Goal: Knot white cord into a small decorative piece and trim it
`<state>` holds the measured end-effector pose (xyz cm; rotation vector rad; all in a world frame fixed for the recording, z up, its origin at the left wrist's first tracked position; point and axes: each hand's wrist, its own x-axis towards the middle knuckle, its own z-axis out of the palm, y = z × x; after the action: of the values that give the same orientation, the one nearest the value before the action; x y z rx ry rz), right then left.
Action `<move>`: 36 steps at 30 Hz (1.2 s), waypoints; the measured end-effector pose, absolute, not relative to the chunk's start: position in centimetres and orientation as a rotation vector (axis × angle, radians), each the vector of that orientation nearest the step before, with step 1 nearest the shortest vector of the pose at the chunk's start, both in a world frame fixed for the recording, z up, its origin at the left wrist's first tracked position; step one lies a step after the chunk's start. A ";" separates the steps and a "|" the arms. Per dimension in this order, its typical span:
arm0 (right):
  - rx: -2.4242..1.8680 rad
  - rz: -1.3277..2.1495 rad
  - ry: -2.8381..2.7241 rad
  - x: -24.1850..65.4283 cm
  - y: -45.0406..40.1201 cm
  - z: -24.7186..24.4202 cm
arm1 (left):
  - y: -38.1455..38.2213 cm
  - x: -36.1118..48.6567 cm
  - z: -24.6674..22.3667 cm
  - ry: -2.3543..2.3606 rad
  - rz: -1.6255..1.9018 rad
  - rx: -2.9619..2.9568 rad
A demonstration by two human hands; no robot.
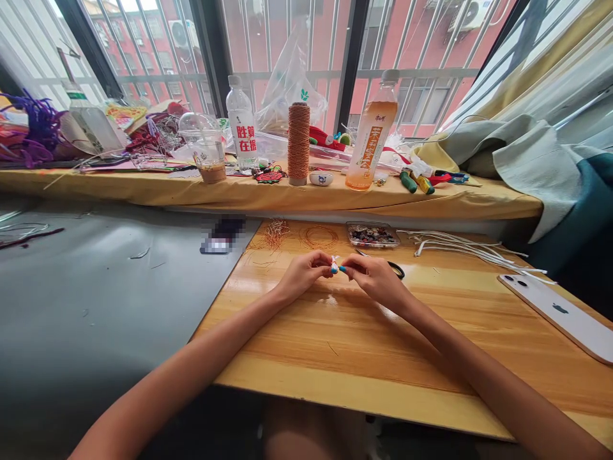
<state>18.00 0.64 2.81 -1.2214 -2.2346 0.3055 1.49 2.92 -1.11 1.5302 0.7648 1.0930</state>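
Over the wooden tabletop [354, 332], my left hand [302, 273] pinches a small white piece with an orange band [334, 262] between thumb and fingertips. My right hand [376, 276] is closed in a pinch just to the right of that piece. Whatever its fingertips hold is too small to make out. Black-handled scissors [397, 270] lie behind the right hand, partly hidden by it. Beyond the hands are a loose coil of orange cord [320, 237] and a tangle of cut orange threads [276, 234].
Behind stands a clear box of beads [372, 235]. White cords [460, 248] and a white phone [558, 310] lie to the right. On the cloth-covered ledge are a spool of brown-orange cord [299, 145], a water bottle [242, 128], a tea bottle [371, 134] and a plastic cup [211, 156].
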 end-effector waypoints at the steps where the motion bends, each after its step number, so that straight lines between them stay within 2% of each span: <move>1: -1.245 0.329 -2.249 18.0 0.6 3.0 | 2.9 1.5 -1.1 0.771 1.092 1.552; 5: -1.263 0.298 -2.349 18.1 0.6 2.8 | 2.7 1.3 -1.1 0.808 1.065 1.601; 12: -1.077 -0.378 -2.505 18.4 0.9 1.0 | 3.0 1.3 -0.9 0.831 1.000 1.481; 17: -0.964 -0.643 -2.540 18.8 1.1 0.8 | 3.3 1.3 -1.2 0.818 0.934 1.551; 25: -0.929 -0.628 -2.537 19.0 1.1 1.1 | 3.1 1.1 -0.7 1.046 1.073 1.845; 30: -0.839 -0.617 -2.594 19.0 1.1 1.4 | 3.2 1.2 -0.4 0.902 1.037 1.744; 36: -0.746 -0.671 -2.635 19.0 1.1 1.3 | 2.9 1.2 0.1 0.991 0.956 1.569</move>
<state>18.95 1.14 1.34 -0.7460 -2.6348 -0.6707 1.16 2.89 0.11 1.5689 0.9912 0.9557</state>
